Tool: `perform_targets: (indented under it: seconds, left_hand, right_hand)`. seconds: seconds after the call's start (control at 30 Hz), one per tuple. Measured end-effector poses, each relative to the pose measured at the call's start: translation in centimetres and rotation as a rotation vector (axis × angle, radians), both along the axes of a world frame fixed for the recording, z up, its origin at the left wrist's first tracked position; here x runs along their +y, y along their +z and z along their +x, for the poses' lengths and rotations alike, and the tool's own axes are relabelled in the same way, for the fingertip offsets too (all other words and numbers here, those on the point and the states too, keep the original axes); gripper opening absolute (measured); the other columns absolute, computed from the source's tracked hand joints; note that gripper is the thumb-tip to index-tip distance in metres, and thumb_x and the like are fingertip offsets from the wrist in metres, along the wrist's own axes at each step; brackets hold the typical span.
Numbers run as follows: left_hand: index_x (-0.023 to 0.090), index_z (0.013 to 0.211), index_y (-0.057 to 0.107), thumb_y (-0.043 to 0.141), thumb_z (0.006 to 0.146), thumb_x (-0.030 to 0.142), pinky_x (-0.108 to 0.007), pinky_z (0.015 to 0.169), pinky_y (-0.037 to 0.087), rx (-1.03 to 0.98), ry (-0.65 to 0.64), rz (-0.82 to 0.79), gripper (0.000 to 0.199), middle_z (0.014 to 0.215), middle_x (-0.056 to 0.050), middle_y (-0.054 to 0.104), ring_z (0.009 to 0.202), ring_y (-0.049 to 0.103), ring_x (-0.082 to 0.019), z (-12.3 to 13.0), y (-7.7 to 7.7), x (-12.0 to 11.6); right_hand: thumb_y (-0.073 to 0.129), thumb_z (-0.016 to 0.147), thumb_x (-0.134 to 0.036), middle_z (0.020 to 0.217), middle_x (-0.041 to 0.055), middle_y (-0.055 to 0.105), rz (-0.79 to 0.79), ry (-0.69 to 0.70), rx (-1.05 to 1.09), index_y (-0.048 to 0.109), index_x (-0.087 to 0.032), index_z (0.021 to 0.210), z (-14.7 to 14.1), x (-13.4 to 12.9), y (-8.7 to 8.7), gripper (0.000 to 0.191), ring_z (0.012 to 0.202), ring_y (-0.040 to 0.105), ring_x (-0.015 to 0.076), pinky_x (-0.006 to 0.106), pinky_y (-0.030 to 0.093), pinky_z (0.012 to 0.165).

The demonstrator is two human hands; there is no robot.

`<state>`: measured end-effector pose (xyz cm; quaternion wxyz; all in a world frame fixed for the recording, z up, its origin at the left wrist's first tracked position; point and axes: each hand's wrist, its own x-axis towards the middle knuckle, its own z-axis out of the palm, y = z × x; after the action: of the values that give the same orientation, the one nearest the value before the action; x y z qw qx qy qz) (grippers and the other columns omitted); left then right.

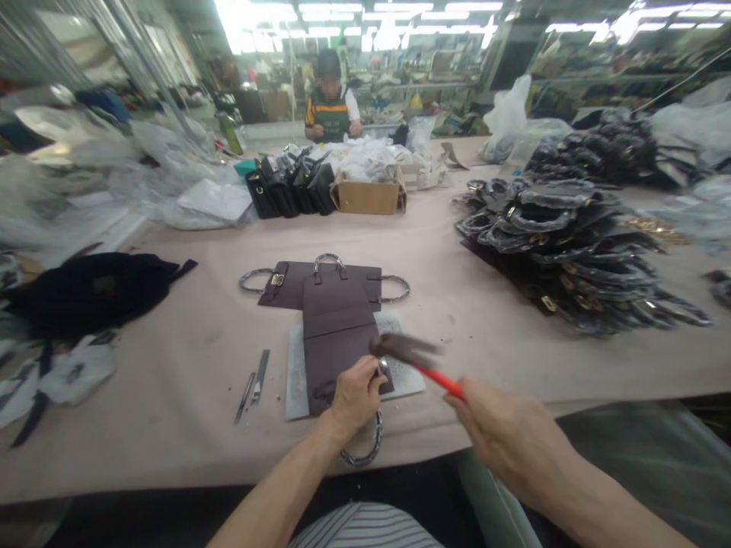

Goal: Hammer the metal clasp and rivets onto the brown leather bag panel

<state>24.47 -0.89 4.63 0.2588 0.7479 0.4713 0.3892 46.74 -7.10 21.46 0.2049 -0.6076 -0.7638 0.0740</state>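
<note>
My right hand (496,426) is wrapped round the red handle of a hammer (406,350), whose head is blurred by motion. The hammer head hangs just above my left hand (357,392). Pinched in my left fingers is a short metal punch (383,367), its shiny top showing, standing over the edge of a dark brown handbag panel (336,354). The panel lies unfolded on a pale slab (297,377). A wrapped handle (365,457) loops out below my left hand, towards the table's front edge. Farther back, crosswise panels (291,285) carry more wrapped handles.
Tweezers (244,397) and a flat metal tool (261,377) lie left of the slab. A pile of bag parts (576,251) stands at right, dark cloth (97,289) at left. Black bags (291,183) and a carton (368,196) are behind; a person (333,106) sits across the table.
</note>
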Motion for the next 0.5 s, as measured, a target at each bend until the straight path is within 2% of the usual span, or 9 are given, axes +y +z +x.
perform_targets:
  seconds: [0.07, 0.17, 0.23, 0.37, 0.43, 0.5]
  left_hand:
    - [0.020, 0.081, 0.057, 0.056, 0.088, 0.005, -0.028, 0.075, 0.049, -0.006, -0.014, -0.001, 0.017, 0.085, -0.003, 0.064, 0.084, 0.063, -0.019, 0.1, 0.0, 0.0]
    - [0.020, 0.084, 0.058, 0.055, 0.088, 0.005, -0.029, 0.078, 0.049, -0.026, -0.025, -0.004, 0.016, 0.089, -0.004, 0.065, 0.088, 0.063, -0.020, 0.0, 0.0, 0.0]
    - [0.020, 0.084, 0.059, 0.056, 0.088, 0.005, -0.029, 0.079, 0.050, -0.033, -0.021, -0.005, 0.016, 0.090, -0.005, 0.065, 0.088, 0.063, -0.020, -0.1, 0.0, 0.0]
    - [0.020, 0.085, 0.059, 0.057, 0.088, 0.004, -0.029, 0.080, 0.051, -0.049, -0.032, -0.015, 0.017, 0.092, -0.005, 0.066, 0.090, 0.063, -0.020, -0.2, 0.1, 0.0]
    - [0.020, 0.085, 0.059, 0.057, 0.089, 0.004, -0.029, 0.081, 0.051, -0.049, -0.033, -0.015, 0.017, 0.094, -0.005, 0.066, 0.091, 0.064, -0.019, -0.2, 0.2, 0.0]
    - [0.021, 0.087, 0.060, 0.056, 0.090, 0.006, -0.029, 0.083, 0.052, -0.039, -0.024, -0.016, 0.016, 0.096, -0.005, 0.066, 0.093, 0.064, -0.020, -0.2, 0.3, -0.1]
  right_hand:
    - [0.030, 0.100, -0.054, 0.047, -0.0013, 0.048, -0.182, 0.061, -0.089, 0.045, -0.026, 0.072, 0.4, 0.2, -0.8, 0.043, 0.037, 0.034, 0.0143, 0.033, 0.014, 0.046]
    - [0.034, 0.100, -0.053, 0.054, 0.0000, 0.054, -0.352, -0.004, -0.057, 0.048, -0.025, 0.077, 1.5, 0.7, -1.9, 0.038, 0.045, 0.045, 0.0162, 0.031, 0.021, 0.050]
    - [0.035, 0.099, -0.052, 0.057, 0.0007, 0.057, -0.421, -0.070, -0.010, 0.048, -0.025, 0.077, 2.3, 1.3, -3.3, 0.037, 0.050, 0.050, 0.0173, 0.030, 0.026, 0.053]
    - [0.033, 0.098, -0.047, 0.059, 0.0002, 0.056, -0.508, -0.161, 0.049, 0.045, -0.024, 0.072, 3.8, 3.5, -8.6, 0.036, 0.055, 0.052, 0.0166, 0.029, 0.034, 0.056]
    - [0.032, 0.099, -0.043, 0.060, 0.0003, 0.057, -0.510, -0.182, 0.039, 0.046, -0.024, 0.071, 4.2, 4.7, -11.3, 0.036, 0.056, 0.053, 0.0162, 0.028, 0.037, 0.057]
    - [0.033, 0.099, -0.039, 0.065, 0.0028, 0.060, -0.469, -0.212, 0.015, 0.052, -0.022, 0.076, 4.1, 5.7, -13.2, 0.034, 0.060, 0.054, 0.0175, 0.029, 0.040, 0.060]
